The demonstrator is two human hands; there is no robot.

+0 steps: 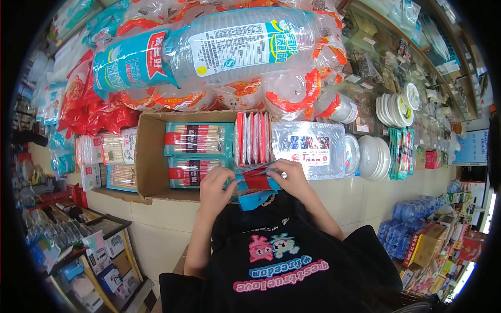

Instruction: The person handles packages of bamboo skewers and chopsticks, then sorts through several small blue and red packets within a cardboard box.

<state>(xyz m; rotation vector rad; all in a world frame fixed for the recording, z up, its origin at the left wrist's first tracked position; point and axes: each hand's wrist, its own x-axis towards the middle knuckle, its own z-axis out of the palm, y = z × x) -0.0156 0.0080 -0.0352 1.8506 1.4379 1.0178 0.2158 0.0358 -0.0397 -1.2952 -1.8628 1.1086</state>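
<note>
My left hand [215, 189] pinches the left edge of a blue and red packet [257, 182], close to my chest. Its right edge is between the fingers of my right hand [290, 178]. What lies inside the packet cannot be made out. Just beyond my left hand, an open cardboard box [152, 151] holds teal packs of wooden sticks [195, 140] and, at its right end, upright red and white packets [252, 138]. Next to the box, near my right hand, lies a clear plastic-wrapped container pack [310, 148].
Behind the box lies a long wrapped stack of clear cups [235, 47] on red-printed bags. White bowls [374, 158] and round lids [395, 109] stand to the right. A shelf [112, 255] is at lower left, and blue bottle packs [399, 235] at lower right.
</note>
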